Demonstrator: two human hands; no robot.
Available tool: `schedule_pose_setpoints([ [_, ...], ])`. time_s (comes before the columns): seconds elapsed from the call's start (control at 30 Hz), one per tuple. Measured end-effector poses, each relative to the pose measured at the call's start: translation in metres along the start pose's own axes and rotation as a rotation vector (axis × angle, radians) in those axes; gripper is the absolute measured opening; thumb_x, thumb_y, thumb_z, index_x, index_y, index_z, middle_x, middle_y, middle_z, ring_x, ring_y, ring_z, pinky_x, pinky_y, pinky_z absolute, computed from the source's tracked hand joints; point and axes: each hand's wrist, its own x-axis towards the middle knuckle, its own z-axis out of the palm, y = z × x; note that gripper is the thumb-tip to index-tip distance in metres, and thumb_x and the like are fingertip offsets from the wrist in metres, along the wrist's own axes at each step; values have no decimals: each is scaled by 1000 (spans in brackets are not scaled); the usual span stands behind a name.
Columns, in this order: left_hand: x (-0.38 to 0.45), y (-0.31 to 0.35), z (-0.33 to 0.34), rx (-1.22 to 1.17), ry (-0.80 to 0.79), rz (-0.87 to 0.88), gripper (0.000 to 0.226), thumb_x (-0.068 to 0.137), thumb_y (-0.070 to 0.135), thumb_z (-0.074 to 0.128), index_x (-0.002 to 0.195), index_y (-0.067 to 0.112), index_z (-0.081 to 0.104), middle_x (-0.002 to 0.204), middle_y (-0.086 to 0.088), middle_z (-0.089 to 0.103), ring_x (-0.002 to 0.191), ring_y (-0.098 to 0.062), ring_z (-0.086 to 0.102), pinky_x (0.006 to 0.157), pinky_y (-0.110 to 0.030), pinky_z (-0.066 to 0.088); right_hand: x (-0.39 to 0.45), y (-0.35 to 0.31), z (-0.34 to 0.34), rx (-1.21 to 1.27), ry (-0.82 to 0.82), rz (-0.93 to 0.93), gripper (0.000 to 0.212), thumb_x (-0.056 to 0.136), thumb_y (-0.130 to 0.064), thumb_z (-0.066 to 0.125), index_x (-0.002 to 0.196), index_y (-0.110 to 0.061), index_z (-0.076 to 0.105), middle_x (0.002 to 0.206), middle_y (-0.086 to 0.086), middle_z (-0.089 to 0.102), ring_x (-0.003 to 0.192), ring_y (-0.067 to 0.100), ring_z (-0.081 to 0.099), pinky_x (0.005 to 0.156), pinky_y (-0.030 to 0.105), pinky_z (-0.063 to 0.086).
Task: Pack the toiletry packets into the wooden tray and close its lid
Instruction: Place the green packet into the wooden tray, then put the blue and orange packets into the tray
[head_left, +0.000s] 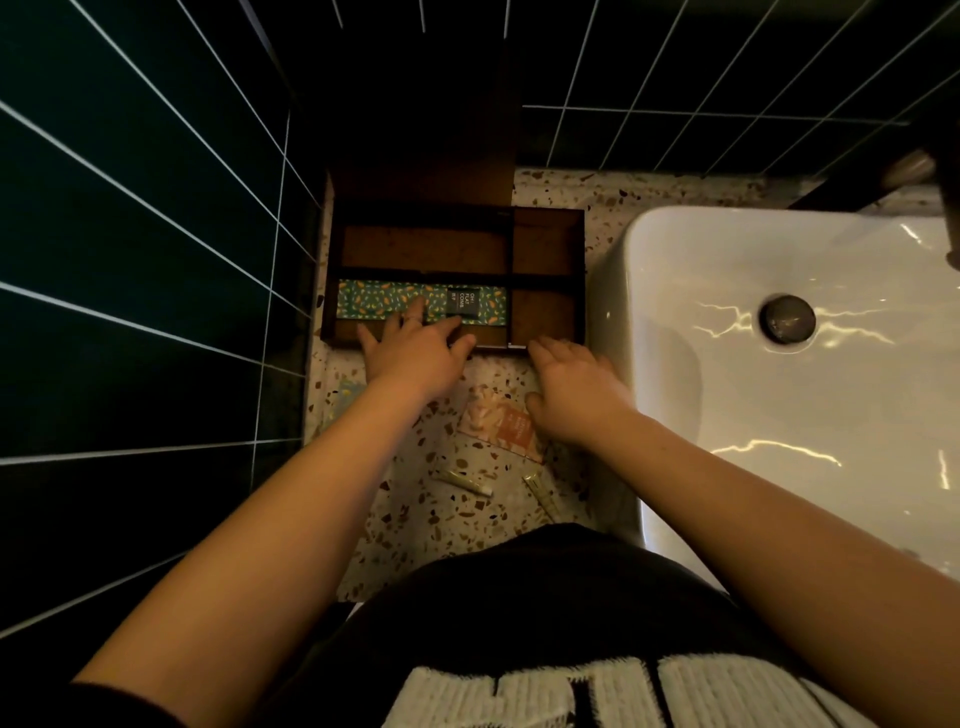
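Note:
A dark wooden tray with several compartments stands on the terrazzo counter, its lid raised against the wall. A green patterned comb packet lies in the front left compartment. My left hand rests over the tray's front edge, its fingers spread and touching that packet. My right hand lies flat at the tray's front right corner, holding nothing. An orange and pink packet lies on the counter beside my right hand. Another green packet peeks out under my left forearm.
Two small tubes lie on the counter near my body. A white basin with a drain fills the right side. Dark tiled walls close in the left and back.

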Motion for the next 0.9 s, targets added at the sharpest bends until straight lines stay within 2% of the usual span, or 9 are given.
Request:
schedule_pose_setpoints([
  [0.1, -5, -4, 2, -64, 72, 19, 54, 99, 62, 32, 147, 41, 44, 167, -3, 20, 153, -30, 15, 118, -67, 3, 1, -1, -4, 72, -2, 8, 71, 93, -36, 49, 156, -19, 23, 164, 4, 24, 149, 27, 25, 119, 46, 23],
  [0.2, -21, -11, 3, -234, 332, 19, 44, 99, 48, 46, 137, 28, 56, 154, -5, 42, 144, -31, 32, 118, -59, 20, -3, -2, -9, 140, 131, -20, 63, 91, -28, 52, 151, -20, 35, 157, 6, 36, 142, 28, 35, 114, 48, 32],
  [0.27, -35, -17, 7, -339, 487, -1, 36, 99, 38, 52, 131, 24, 59, 144, -4, 49, 134, -31, 40, 110, -51, 31, -6, -4, -6, 145, 224, -76, 54, 91, -23, 53, 144, -18, 46, 145, 7, 49, 130, 29, 48, 106, 48, 43],
  [0.33, -48, -25, 14, -393, 565, -33, 32, 97, 31, 55, 128, 22, 58, 138, -6, 50, 130, -31, 42, 105, -47, 35, -9, -8, 0, 172, 206, -128, 46, 91, -22, 54, 137, -17, 52, 133, 6, 56, 118, 28, 56, 95, 46, 51],
  [0.43, -61, -40, 30, -395, 550, -132, 35, 94, 25, 59, 128, 22, 53, 142, -6, 46, 132, -32, 40, 106, -47, 36, -12, -16, 13, 107, 98, -162, 46, 92, -28, 56, 137, -18, 49, 132, 6, 55, 120, 26, 54, 92, 45, 53],
  [0.57, -72, -57, 51, -367, 419, -255, 55, 91, 23, 63, 142, 23, 42, 159, -8, 29, 143, -37, 27, 113, -55, 32, -7, -25, 32, -71, 46, -95, 60, 88, -40, 58, 139, -14, 39, 137, 11, 46, 127, 34, 43, 96, 50, 48],
  [0.67, -76, -64, 61, -349, 324, -316, 63, 93, 23, 61, 150, 23, 33, 164, -11, 18, 146, -39, 21, 115, -57, 29, -3, -28, 44, -144, 9, -21, 57, 89, -36, 55, 136, -12, 37, 136, 15, 43, 124, 38, 44, 91, 51, 48],
  [0.9, -74, -73, 67, -333, 316, -318, 62, 96, 24, 60, 152, 26, 32, 156, -9, 33, 135, -38, 36, 107, -52, 35, 2, -22, 55, -114, 33, 8, 48, 87, -32, 59, 128, -13, 41, 126, 17, 53, 115, 37, 51, 90, 49, 48],
])
